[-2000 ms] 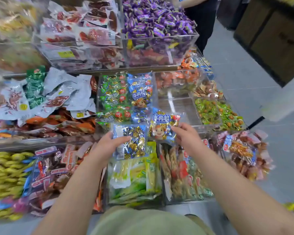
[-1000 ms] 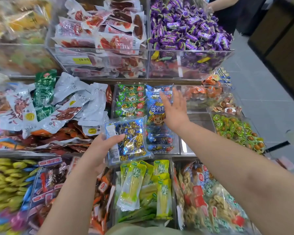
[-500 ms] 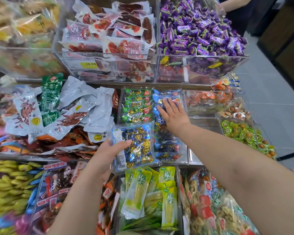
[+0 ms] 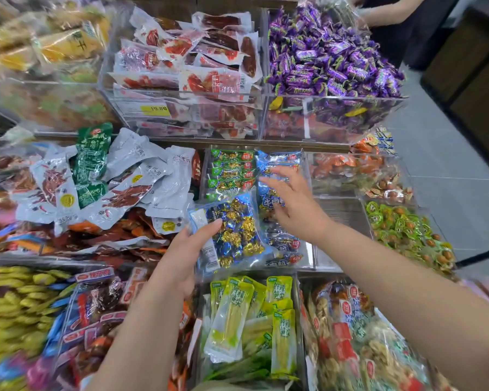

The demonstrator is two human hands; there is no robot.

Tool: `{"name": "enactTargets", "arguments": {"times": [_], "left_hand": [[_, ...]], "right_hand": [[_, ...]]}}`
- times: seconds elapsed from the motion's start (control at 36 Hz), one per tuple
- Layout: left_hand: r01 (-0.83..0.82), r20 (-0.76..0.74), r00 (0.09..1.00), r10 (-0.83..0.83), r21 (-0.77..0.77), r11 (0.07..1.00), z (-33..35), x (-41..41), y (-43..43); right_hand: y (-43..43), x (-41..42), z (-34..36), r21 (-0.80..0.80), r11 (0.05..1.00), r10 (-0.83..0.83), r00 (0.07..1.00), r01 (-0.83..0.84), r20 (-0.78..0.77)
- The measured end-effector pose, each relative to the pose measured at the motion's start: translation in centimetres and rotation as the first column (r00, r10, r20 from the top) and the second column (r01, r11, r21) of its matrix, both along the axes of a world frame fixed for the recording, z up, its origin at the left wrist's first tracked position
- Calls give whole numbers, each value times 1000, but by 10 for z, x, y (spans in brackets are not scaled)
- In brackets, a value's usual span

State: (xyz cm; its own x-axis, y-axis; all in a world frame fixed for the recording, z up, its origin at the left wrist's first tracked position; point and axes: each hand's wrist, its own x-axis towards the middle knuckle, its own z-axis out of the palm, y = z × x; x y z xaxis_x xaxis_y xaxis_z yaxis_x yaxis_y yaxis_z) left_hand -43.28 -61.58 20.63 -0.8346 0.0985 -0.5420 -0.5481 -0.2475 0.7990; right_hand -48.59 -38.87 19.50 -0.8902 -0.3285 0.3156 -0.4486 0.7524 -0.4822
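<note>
My left hand (image 4: 185,255) grips a clear bag of blue and gold foil sweets (image 4: 233,234) by its left edge, thumb across the front, above the middle bins. My right hand (image 4: 290,203) hovers with fingers spread and straight over the clear bin of blue snack packs (image 4: 280,162), holding nothing. Whether the fingertips touch the packs I cannot tell. Green snack packs (image 4: 232,172) fill the left half of the same bin.
Clear bins crowd the stand: purple sweets (image 4: 331,56), red meat packs (image 4: 192,60), silver and green pouches (image 4: 119,176), yellow-green pickle packs (image 4: 249,314), green-wrapped snacks (image 4: 401,224). Another person (image 4: 390,12) stands at the far right. Grey floor (image 4: 446,170) lies right.
My right hand put the blue pack back into the bin, pressed on the packs, and now lifts off with fingers spread. My left hand keeps the foil-sweet bag.
</note>
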Motion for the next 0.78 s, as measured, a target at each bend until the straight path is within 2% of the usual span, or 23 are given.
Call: {"name": "enactTargets", "arguments": {"times": [0.06,0.08,0.19,0.25,0.33,0.42,0.47,0.56,0.58,0.64,0.67,0.72,0.78], "left_hand": [[-12,0,1000,12,-21,1000,1,1,3],[-19,-4,1000,19,-24,1000,2,0,4],[31,-19,999,-32,-35,999,7,2,16],[56,-7,998,-57,-103,993,6,2,21],[98,-2,995,-99,-122,988,4,4,27],[96,-4,995,-98,-153,984,5,3,30],[66,6,998,-66,-162,985,7,1,28],[-22,28,999,28,-179,984,6,-1,21],[-38,27,999,43,-171,985,4,-3,18],[-59,16,998,62,-161,985,4,-3,12],[-77,3,997,79,-164,983,5,-3,10],[-103,-4,995,104,-165,981,5,-5,5],[-131,-8,991,132,-175,976,5,-5,1]], "right_hand": [[-3,18,6,-94,991,95,995,-95,-1],[-4,25,8,-92,987,125,991,-129,-46],[-5,41,11,150,966,250,913,-211,-321],[-4,45,16,197,954,287,888,-228,-361],[-2,49,22,273,915,382,857,-298,-346],[0,55,28,263,914,372,898,-309,-235],[5,58,30,145,948,297,950,-283,-92],[9,63,37,-169,983,91,984,-65,152],[9,63,39,-299,954,32,977,33,212],[12,55,43,-505,832,-63,944,230,325],[17,50,44,-524,788,-129,920,322,371],[29,38,45,-419,788,-273,866,451,418],[42,26,44,-348,791,-319,825,503,467]]}}
